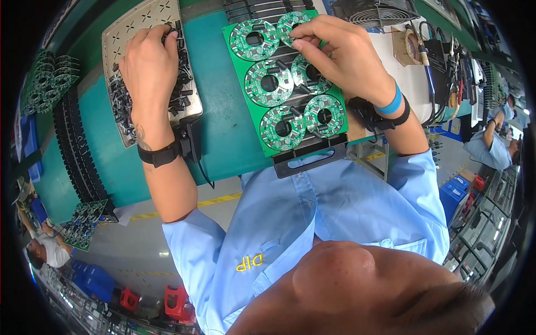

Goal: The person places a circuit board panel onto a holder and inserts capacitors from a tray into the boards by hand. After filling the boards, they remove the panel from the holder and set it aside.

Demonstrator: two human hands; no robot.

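My left hand (148, 67) reaches over a pale perforated tray (120, 42) strewn with small black electronic components (181, 92). Its fingers are closed at the tray's right side, with black components at the fingertips. Right of it lies a green circuit board panel (254, 120) bearing several ring-shaped boards, many with black components across them. At the panel's top right ring, my right hand (352, 61) has thumb and index finger pinched together; what sits between them is too small and hidden to tell. The panel rests on a black carrier with a handle (310, 162) at its near edge.
A black slotted rail (78, 145) crosses the green bench at left, with more circuit boards (86, 223) at its near end. A fan grille (374, 14), a solder-like coil (410, 47) and hand tools (458, 84) lie at right. Other people sit farther off on both sides.
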